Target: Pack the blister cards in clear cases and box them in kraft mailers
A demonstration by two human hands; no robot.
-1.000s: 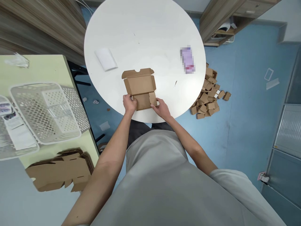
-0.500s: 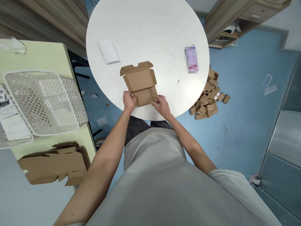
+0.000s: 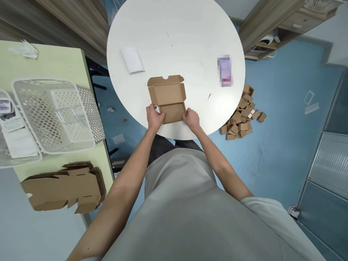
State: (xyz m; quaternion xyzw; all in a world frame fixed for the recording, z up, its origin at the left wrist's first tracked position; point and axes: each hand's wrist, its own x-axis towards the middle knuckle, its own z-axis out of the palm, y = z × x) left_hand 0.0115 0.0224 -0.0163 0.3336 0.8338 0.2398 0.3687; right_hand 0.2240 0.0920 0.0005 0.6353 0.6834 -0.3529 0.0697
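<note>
from my remote seat: open brown cardboard box (image 3: 169,95) lies at the near edge of the round white table (image 3: 190,43). my left hand (image 3: 154,119) grips its left wall, thumb inside; my right hand (image 3: 191,119) has fingers closed on the right wall. i judge the two-sided hold steadies those walls. flat white rectangular packet (image 3: 132,59), material unclear, sits on the table's left, probably set out of the hands' way. box looks plain, creased; lid laid back, far flap notched.
</note>
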